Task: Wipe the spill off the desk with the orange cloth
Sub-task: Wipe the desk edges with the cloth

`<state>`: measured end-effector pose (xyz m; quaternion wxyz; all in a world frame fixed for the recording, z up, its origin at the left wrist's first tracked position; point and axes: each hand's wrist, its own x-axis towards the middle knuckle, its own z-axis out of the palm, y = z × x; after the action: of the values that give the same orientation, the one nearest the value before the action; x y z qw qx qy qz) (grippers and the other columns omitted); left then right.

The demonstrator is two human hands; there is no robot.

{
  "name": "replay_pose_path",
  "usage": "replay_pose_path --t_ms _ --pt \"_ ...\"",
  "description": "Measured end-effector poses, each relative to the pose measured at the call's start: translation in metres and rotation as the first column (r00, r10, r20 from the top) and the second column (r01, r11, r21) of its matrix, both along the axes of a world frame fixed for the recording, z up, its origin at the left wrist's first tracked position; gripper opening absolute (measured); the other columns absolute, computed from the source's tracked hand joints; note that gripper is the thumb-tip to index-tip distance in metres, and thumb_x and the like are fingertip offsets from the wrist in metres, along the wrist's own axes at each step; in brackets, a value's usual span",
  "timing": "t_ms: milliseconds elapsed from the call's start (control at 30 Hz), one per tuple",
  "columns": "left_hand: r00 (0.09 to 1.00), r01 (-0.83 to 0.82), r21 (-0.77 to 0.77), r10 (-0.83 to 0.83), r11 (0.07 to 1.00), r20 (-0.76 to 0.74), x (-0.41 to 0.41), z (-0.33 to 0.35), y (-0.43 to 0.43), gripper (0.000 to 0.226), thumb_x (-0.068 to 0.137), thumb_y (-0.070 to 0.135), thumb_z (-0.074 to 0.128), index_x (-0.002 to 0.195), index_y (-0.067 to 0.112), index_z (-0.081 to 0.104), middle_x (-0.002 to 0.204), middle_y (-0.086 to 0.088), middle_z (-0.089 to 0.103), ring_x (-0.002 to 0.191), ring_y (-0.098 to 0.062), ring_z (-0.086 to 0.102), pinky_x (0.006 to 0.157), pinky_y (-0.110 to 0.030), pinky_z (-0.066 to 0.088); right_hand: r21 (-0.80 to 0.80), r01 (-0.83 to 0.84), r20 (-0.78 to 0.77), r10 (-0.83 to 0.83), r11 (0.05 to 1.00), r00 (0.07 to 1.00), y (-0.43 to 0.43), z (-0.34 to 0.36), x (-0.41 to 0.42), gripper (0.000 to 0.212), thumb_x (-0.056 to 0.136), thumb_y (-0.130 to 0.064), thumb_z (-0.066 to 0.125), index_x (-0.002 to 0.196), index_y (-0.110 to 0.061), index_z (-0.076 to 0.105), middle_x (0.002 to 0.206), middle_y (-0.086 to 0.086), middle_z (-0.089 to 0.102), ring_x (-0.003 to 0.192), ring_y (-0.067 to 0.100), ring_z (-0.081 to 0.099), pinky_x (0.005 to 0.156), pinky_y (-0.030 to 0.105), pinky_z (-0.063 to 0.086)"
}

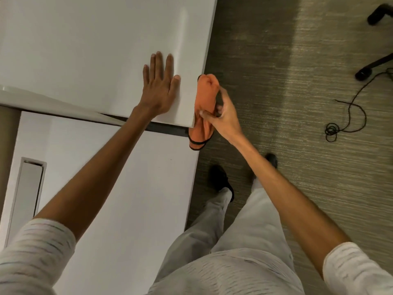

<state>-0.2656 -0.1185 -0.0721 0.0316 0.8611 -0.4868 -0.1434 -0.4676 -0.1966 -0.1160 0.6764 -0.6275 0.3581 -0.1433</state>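
right hand (221, 116) curled tight around orange cloth (205, 103), just off counter (106, 50) edge, over carpet. left hand (160, 86) spread flat, palm down on counter top, just left of cloth. cloth bunched, long axis running along counter edge, black-trimmed end hanging below right hand. counter lies left of cloth; right hand does wiping. no spill discernible on white top.

Orange cloth (205, 103) in right hand (223, 116)

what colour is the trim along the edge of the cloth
Black, bordering the orange cloth held in the right hand; seen in the head view.
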Motion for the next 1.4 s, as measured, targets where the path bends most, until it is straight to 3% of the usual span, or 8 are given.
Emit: replay_pose_path --t_ms 133,333,433,533,767,1100,1267,1400 --pt "0.999 -0.021 0.000 0.021 1.000 -0.031 -0.003 0.004 0.000 0.064 0.105 0.043 0.013 0.157 0.011 -0.007 0.164 -0.019 -0.015 0.152 -0.032 -0.015 0.121 -0.048 -0.011 -0.055 0.062 0.025 -0.061 0.997 0.998 -0.017 0.011 0.011 0.085 0.083 -0.014 0.078 0.153 -0.012 0.029 0.143 0.013 0.054 0.120 0.020 0.064 0.102 0.048 0.052" --pt "0.992 -0.070 -0.057 0.063 0.996 -0.112 -0.007 0.014 0.009 0.064 0.105 0.047 0.017 0.158 0.014 0.003 0.165 -0.016 -0.006 0.153 -0.028 -0.011 0.123 -0.047 -0.008 -0.243 -0.078 -0.016 0.076 0.967 0.997 -0.010 0.024 -0.008 0.082 0.082 -0.015 0.080 0.152 -0.016 0.037 0.142 0.006 0.058 0.125 0.017 0.060 0.105 0.037 0.050" --pt "0.977 -0.188 -0.148 0.169 0.971 -0.132 -0.017 0.017 0.032 0.061 0.106 0.044 0.021 0.157 0.010 0.017 0.165 -0.017 0.007 0.154 -0.028 -0.001 0.125 -0.048 0.002 -0.425 -0.120 -0.019 0.124 0.897 0.992 -0.040 0.034 0.009 0.080 0.080 -0.025 0.077 0.151 -0.024 0.039 0.140 0.001 0.059 0.128 0.015 0.057 0.108 0.042 0.047" --pt "0.901 -0.429 -0.324 0.376 0.843 -0.215 -0.041 0.016 0.063 0.053 0.107 0.036 0.033 0.152 0.010 0.029 0.164 -0.012 0.015 0.153 -0.027 0.010 0.125 -0.045 0.010 -0.559 -0.221 -0.106 0.195 0.799 0.975 -0.057 0.052 0.031 0.074 0.083 -0.031 0.075 0.149 -0.033 0.042 0.126 0.004 0.056 0.112 0.015 0.054 0.098 0.029 0.046" --pt "0.590 -0.766 -0.559 0.693 0.318 -0.415 -0.152 0.012 0.062 0.037 0.103 0.020 0.045 0.138 0.010 0.045 0.154 -0.011 0.038 0.145 -0.022 0.030 0.122 -0.047 0.023 -0.681 -0.595 -0.370 0.501 0.426 0.782 -0.043 0.082 0.076 0.065 0.086 -0.046 0.068 0.145 -0.033 0.045 0.126 0.014 0.051 0.117 0.031 0.046 0.100 0.037 0.038" --pt "0.384 -0.905 -0.310 0.871 0.290 -0.307 -0.194 0.020 -0.031 0.068 0.097 0.039 0.040 0.154 0.006 0.023 0.164 -0.015 0.014 0.154 -0.025 0.004 0.122 -0.058 -0.002 -0.682 -0.730 -0.548 0.683 -0.030 0.483 -0.073 0.093 0.154 0.063 0.091 -0.054 0.057 0.148 -0.031 0.042 0.129 0.018 0.059 0.121 0.034 0.047 0.099 0.046 0.043" --pt "0.351 -0.927 -0.213 0.913 0.308 -0.210 -0.201 0.014 -0.057 0.075 0.099 0.049 0.027 0.156 0.004 0.009 0.165 -0.017 -0.004 0.153 -0.028 -0.014 0.119 -0.060 -0.012 -0.680 -0.665 -0.598 0.757 -0.308 0.261 -0.050 0.092 0.182 0.060 0.096 -0.050 0.055 0.151 -0.035 0.035 0.138 0.014 0.054 0.119 0.032 0.050 0.098 0.040 0.040" --pt "0.318 -0.942 -0.201 0.910 0.270 -0.268 -0.187 0.020 -0.103 0.081 0.099 0.046 0.034 0.155 0.000 -0.001 0.162 -0.022 -0.011 0.151 -0.031 -0.017 0.120 -0.047 -0.018 -0.648 -0.524 -0.673 0.738 -0.553 0.053 -0.032 0.098 0.205 0.061 0.094 -0.053 0.049 0.151 -0.039 0.030 0.145 0.013 0.047 0.126 0.035 0.046 0.100 0.043 0.040"
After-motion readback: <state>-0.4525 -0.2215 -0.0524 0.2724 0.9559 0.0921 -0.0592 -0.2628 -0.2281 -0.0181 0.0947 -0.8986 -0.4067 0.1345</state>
